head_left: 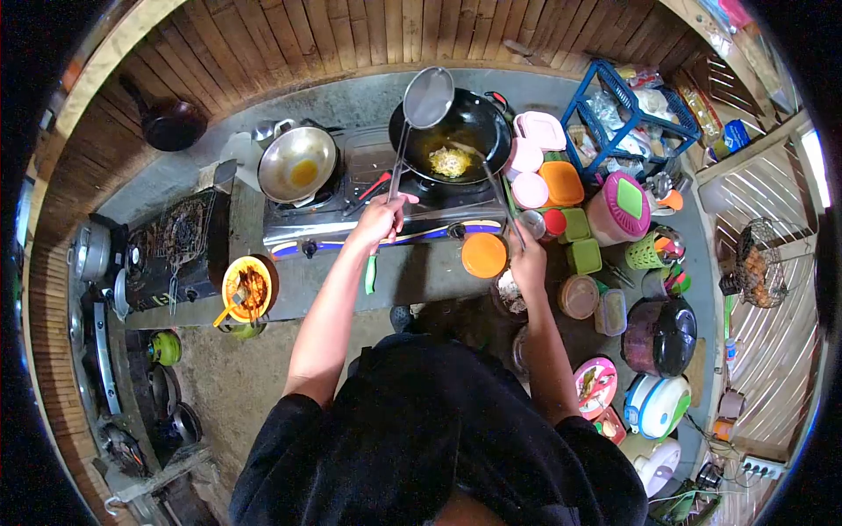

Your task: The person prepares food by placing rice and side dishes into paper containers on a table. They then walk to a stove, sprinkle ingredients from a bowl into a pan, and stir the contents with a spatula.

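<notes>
My left hand (379,221) is closed around the long handle of a round mesh strainer (429,98), raised over the left side of a black wok (405,145). My right hand (528,256) grips the long handle of a spatula (500,195). Its far end reaches into the wok beside a clump of pale yellow food (450,161) sitting in oil; the tip's shape is hard to make out. The wok stands on the right burner of a gas stove (351,230). A red-handled tool (375,186) lies on the stove between the two pans.
A metal pan (282,156) with some oil occupies the left burner. Farther left is a bowl of red sauce (235,285) with a spoon. An orange lid (484,255), several plastic containers (561,182) and a blue rack (614,112) crowd the right side. A green-handled knife (370,273) lies at the counter's edge.
</notes>
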Tool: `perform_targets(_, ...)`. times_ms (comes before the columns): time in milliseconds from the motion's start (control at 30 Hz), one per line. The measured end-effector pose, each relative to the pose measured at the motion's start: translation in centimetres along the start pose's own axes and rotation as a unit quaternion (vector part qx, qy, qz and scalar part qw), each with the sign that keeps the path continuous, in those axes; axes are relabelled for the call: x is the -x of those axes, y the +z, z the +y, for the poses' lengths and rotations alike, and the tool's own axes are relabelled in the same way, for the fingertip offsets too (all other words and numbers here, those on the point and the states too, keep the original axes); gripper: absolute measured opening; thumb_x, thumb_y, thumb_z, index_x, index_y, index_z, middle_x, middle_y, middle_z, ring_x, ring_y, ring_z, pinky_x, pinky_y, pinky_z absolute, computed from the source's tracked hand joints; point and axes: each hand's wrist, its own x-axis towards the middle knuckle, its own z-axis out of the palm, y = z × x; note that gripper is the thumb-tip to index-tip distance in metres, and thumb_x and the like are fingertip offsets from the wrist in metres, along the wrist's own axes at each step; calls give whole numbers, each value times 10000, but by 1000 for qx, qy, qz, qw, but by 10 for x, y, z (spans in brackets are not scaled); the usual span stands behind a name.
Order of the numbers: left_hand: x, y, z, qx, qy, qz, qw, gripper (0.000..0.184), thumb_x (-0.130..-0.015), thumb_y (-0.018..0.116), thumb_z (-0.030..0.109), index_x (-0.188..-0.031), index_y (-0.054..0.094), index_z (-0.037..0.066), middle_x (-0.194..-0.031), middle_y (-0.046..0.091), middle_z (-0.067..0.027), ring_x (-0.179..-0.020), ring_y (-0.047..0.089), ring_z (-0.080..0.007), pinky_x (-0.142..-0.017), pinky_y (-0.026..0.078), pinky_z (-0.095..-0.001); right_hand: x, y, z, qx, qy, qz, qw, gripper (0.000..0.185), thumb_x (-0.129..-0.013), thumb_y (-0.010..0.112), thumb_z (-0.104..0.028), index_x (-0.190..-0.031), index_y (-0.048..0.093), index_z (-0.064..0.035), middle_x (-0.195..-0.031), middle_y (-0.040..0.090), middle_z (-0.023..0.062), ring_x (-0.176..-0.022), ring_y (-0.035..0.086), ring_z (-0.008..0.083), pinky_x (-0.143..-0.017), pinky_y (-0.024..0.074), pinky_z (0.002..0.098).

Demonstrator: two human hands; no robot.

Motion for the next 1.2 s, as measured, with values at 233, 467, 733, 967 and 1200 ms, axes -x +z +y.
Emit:
perform_targets(233,15,-35,-30,-97,66,215,970,253,-933,533,278,-949,620,40,-545,410,39,-485,376,-65,-436,294,-264,-8,-2,-14,-48,104,6,993,348,-905,534,-133,-1252,546,-104,-1088,615,216,-1021,601,333,-872,450,384)
perform_targets(467,55,-73,-80,-197,58,389,898,190,-846,651,203,-944,593,51,-661,471,25,-613,407,-70,-550,346,-251,-11,19,-2,-43,105,-21,993,356,-911,516,-158,-1264,531,-118,-1137,590,229,-1052,577,357,-891,444,395)
perform_targets(733,51,-102,-139,-187,76,451,869,216,-827,680,214,-923,592,41,-743,597,-20,-668,510,-103,-617,417,-284,-18,27,-10,-15,128,-62,990,352,-909,508,-147,-1255,526,-91,-1211,562,204,-1135,531,343,-944,415,388)
perform_targets(967,41,-113,-142,-190,14,452,871,272,-793,709,253,-924,607,38,-681,573,-7,-615,490,-120,-596,411,-295,-18,29,-10,-10,129,-57,990,369,-892,508,-114,-1258,520,-67,-1233,556,181,-1166,514,318,-979,391,372)
perform_targets(1200,25,-131,-166,-156,-31,427,890,551,-751,731,190,-1207,497,-12,-839,603,-42,-736,537,-129,-691,441,-280,-16,25,-10,-22,138,-27,990,368,-882,528,-125,-1248,538,-80,-1172,588,196,-1093,563,324,-924,433,375)
